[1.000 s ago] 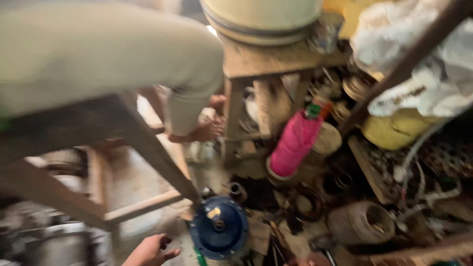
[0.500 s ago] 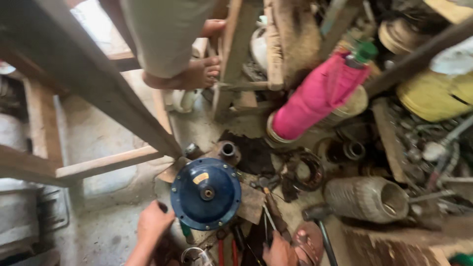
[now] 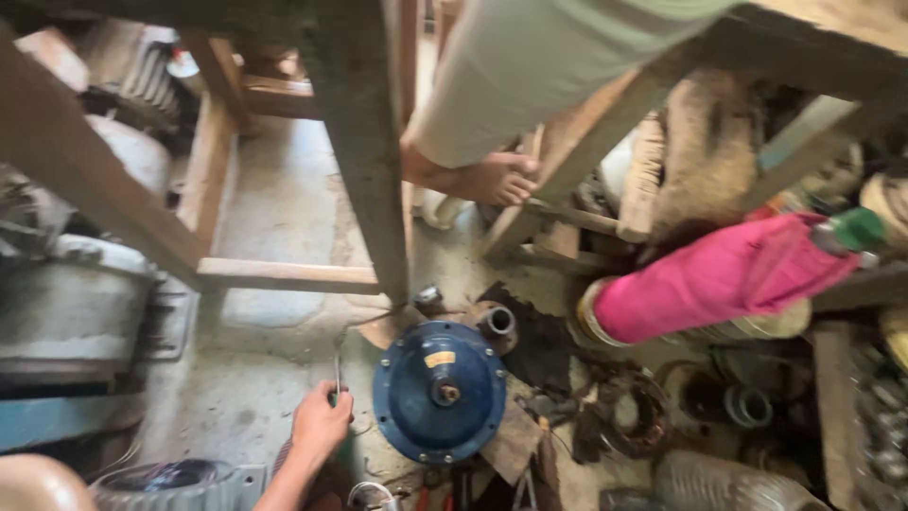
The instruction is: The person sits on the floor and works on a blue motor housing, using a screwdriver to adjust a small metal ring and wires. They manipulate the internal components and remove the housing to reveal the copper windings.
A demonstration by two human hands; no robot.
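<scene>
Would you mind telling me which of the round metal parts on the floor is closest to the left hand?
The big blue round cover, just right of the left hand. The small grey pipe fitting and rusty ring lie farther right.

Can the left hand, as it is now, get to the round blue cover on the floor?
Probably yes. The left hand is low by the floor just left of the blue cover, with only a narrow strip of bare floor between them. It grips a thin metal tool, so its fingers are not free.
</scene>
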